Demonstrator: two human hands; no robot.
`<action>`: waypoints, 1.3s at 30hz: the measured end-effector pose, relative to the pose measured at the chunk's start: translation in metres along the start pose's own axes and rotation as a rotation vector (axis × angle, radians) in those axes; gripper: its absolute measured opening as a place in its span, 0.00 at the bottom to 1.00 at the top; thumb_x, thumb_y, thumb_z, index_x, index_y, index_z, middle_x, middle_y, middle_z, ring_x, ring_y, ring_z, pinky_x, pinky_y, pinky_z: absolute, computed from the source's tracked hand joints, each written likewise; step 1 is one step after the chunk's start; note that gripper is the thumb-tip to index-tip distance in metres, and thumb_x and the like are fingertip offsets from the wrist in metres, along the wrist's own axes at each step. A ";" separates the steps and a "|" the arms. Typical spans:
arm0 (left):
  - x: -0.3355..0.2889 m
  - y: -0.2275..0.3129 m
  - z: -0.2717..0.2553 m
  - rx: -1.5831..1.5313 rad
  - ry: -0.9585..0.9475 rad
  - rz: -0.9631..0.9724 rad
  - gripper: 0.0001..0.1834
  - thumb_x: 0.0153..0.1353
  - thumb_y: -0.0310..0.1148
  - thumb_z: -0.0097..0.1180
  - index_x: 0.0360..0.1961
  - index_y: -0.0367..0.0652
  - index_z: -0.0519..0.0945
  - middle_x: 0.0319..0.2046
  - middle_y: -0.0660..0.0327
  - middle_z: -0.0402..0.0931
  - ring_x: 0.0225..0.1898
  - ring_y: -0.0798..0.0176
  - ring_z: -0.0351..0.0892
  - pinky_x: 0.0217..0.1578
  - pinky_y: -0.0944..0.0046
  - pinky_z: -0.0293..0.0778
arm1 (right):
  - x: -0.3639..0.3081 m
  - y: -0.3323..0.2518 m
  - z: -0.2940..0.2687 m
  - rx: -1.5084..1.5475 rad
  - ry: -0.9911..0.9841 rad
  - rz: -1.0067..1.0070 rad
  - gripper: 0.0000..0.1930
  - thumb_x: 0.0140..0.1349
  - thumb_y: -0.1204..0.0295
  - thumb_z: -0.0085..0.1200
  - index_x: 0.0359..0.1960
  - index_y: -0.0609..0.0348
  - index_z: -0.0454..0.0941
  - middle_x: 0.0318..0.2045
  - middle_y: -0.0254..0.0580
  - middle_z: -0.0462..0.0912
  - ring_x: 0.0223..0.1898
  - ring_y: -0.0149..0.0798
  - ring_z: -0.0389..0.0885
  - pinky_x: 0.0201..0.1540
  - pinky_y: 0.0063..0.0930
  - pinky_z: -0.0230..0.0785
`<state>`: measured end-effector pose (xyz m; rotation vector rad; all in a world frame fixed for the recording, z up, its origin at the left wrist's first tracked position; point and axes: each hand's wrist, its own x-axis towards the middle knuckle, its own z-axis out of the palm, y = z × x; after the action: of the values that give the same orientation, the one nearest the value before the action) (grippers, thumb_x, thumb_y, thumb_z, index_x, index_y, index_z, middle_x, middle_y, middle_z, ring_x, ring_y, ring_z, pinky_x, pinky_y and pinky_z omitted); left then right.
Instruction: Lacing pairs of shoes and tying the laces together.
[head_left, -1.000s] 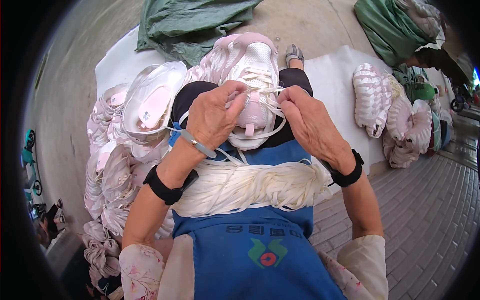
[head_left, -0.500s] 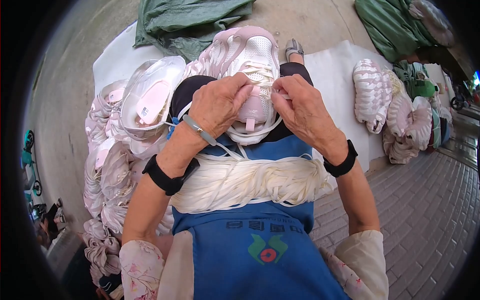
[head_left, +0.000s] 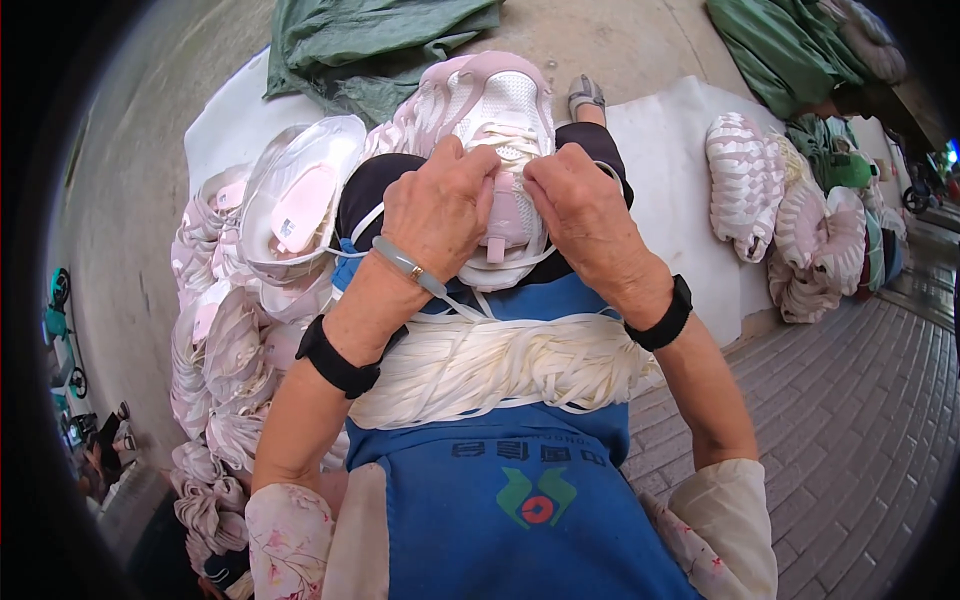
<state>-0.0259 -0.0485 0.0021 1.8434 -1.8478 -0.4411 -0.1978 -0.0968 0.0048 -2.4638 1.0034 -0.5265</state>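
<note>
Soft, even daylight, faint shadows, sharp centre; fisheye bends edges into black rim.

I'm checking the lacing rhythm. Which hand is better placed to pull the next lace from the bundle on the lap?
Probably the left hand: its wrist lies right above the lace bundle; the right hand pinches the shoe's laces.

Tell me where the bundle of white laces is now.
In the head view, the bundle of white laces lies across the person's lap on the blue apron, just below the pink shoe.
</note>
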 end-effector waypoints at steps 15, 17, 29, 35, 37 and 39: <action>0.004 -0.001 0.000 -0.048 -0.052 -0.071 0.04 0.58 0.30 0.53 0.33 0.44 0.79 0.34 0.54 0.71 0.32 0.47 0.77 0.32 0.52 0.73 | -0.004 -0.010 0.008 -0.097 0.003 0.065 0.05 0.58 0.76 0.54 0.32 0.64 0.72 0.32 0.51 0.72 0.29 0.55 0.79 0.30 0.42 0.73; 0.004 -0.001 0.001 -0.058 -0.066 -0.083 0.05 0.58 0.29 0.53 0.33 0.44 0.80 0.34 0.54 0.71 0.33 0.47 0.77 0.33 0.52 0.73 | -0.001 -0.012 0.007 -0.121 -0.003 0.070 0.05 0.57 0.76 0.54 0.31 0.64 0.72 0.32 0.51 0.73 0.29 0.54 0.80 0.30 0.42 0.74; 0.002 -0.003 -0.004 -0.099 -0.079 -0.052 0.06 0.57 0.30 0.53 0.34 0.44 0.80 0.37 0.51 0.71 0.31 0.43 0.79 0.31 0.49 0.76 | 0.004 0.003 0.010 0.122 0.081 0.055 0.07 0.58 0.74 0.53 0.26 0.67 0.75 0.30 0.57 0.75 0.27 0.57 0.78 0.31 0.45 0.71; 0.003 -0.003 -0.008 -0.015 -0.069 -0.004 0.06 0.59 0.36 0.56 0.34 0.46 0.79 0.37 0.52 0.71 0.29 0.44 0.79 0.30 0.49 0.75 | 0.001 -0.010 0.011 0.000 0.076 0.146 0.07 0.57 0.75 0.53 0.26 0.68 0.75 0.29 0.59 0.75 0.28 0.58 0.79 0.32 0.46 0.72; 0.005 0.001 -0.008 0.062 -0.092 -0.014 0.05 0.59 0.35 0.56 0.33 0.46 0.79 0.35 0.56 0.71 0.30 0.49 0.78 0.30 0.54 0.74 | 0.000 -0.013 0.012 -0.024 0.081 0.167 0.07 0.57 0.75 0.53 0.26 0.68 0.75 0.29 0.59 0.75 0.29 0.59 0.79 0.32 0.46 0.73; 0.003 -0.002 -0.006 0.042 -0.077 -0.010 0.05 0.59 0.34 0.56 0.34 0.47 0.79 0.35 0.56 0.71 0.30 0.48 0.78 0.30 0.54 0.74 | 0.002 -0.014 0.011 -0.093 0.085 0.186 0.03 0.55 0.76 0.55 0.28 0.65 0.78 0.25 0.52 0.75 0.29 0.52 0.76 0.34 0.40 0.69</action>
<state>-0.0209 -0.0509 0.0063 1.8886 -1.9129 -0.4873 -0.1831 -0.0868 0.0027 -2.4114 1.3036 -0.5382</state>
